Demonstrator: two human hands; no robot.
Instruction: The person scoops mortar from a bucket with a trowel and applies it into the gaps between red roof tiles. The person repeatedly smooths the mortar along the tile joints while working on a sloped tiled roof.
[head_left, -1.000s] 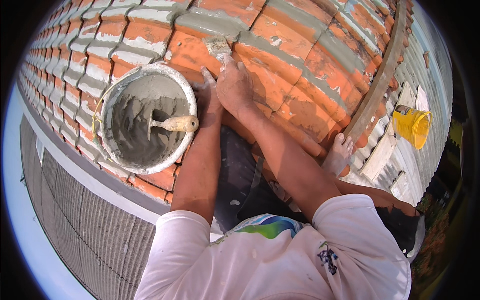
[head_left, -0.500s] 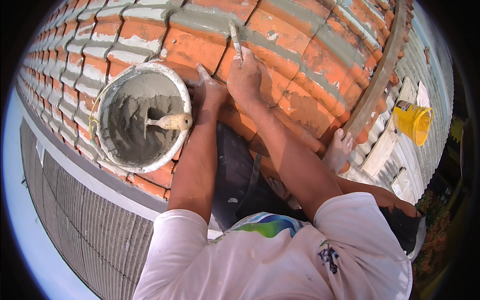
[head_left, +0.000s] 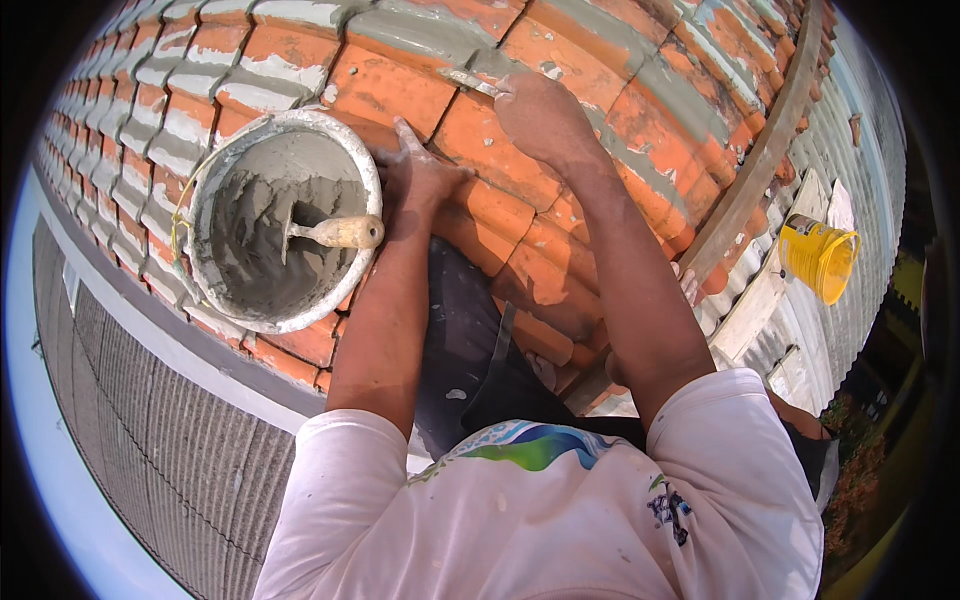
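My right hand (head_left: 540, 115) grips a small mortar-coated brush (head_left: 468, 82), held nearly sideways over a grey mortar joint (head_left: 400, 32) between orange roof tiles (head_left: 385, 85). My left hand (head_left: 415, 172) rests on the tiles with fingers spread, holding nothing, beside a white-rimmed bucket (head_left: 290, 122) at left. Inside the bucket is grey mortar (head_left: 250, 265), with a wooden-handled trowel (head_left: 345, 233) stuck in it, its handle reaching toward the right rim.
A timber strip (head_left: 755, 180) runs along the tiles' right side. Beyond it lie corrugated sheet roofing (head_left: 860, 170), pale boards (head_left: 745, 315) and a yellow bucket (head_left: 830, 265). Grey corrugated roofing (head_left: 170, 420) lies lower left. My bare foot is partly hidden by my right forearm.
My right hand has moved right and up with the brush, which has swung from upright to nearly sideways. My left hand has shifted slightly upward.
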